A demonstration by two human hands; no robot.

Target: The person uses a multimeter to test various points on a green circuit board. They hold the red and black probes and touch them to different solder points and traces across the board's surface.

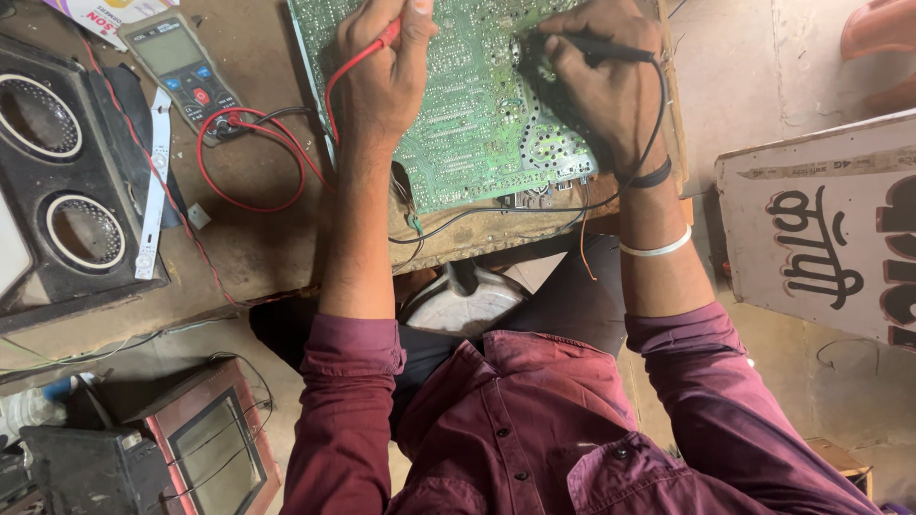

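The person leans over a worn brown worktable (258,238), and a large green circuit board (468,124) lies on it, solder side up, near the far edge. The left hand (382,81) is on the left part of the board; its fingers are closed around a red probe (389,34), held between thumb and fingers. A red lead (250,157) runs from this probe in a loop across the table to a grey multimeter (183,67), which lies to the left of the board. The right hand (606,81) rests on the right part of the board and its fingers grip a black probe (596,48), with the tip down on the board. A black lead (658,105) goes around the wrist. A black speaker box (57,172) stands at the left edge of the table.
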